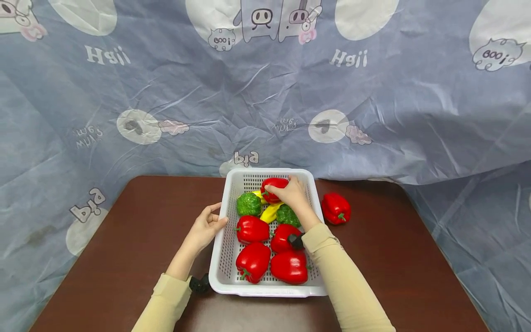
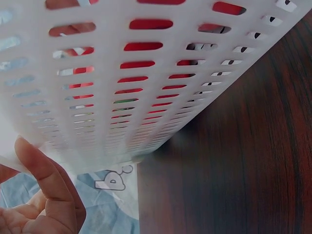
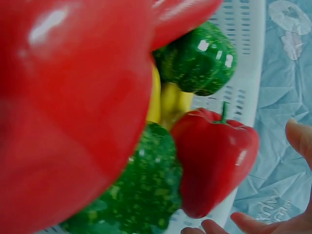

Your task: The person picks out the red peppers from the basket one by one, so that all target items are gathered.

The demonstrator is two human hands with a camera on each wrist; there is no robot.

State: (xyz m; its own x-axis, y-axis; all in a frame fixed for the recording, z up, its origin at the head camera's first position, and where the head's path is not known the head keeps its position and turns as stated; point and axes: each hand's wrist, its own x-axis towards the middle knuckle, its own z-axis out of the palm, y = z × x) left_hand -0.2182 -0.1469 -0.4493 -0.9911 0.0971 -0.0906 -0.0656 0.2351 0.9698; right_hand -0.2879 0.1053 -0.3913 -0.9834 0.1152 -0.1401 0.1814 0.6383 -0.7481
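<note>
A white slotted plastic basket (image 1: 267, 289) holds several red bell peppers (image 1: 253, 263), two speckled green pumpkins (image 1: 249, 204) and yellow banana-like pieces (image 1: 271, 213). My left hand (image 1: 204, 229) pinches the basket's left rim, thumb over the edge; in the left wrist view a finger presses under the rim. Over the basket's far end, my right hand (image 1: 292, 193) spreads thumb and fingers around a red bell pepper (image 3: 214, 151). In the right wrist view, thumb and fingers stand apart from that pepper's skin. Another large red pepper fills that view's left side.
Another red bell pepper (image 1: 336, 208) lies on the brown table (image 1: 381, 249), right of the basket. Behind the table hangs a blue-grey printed cloth (image 1: 265, 92), close to the basket's far rim. Black wrist devices (image 1: 200, 284) sit by both cuffs.
</note>
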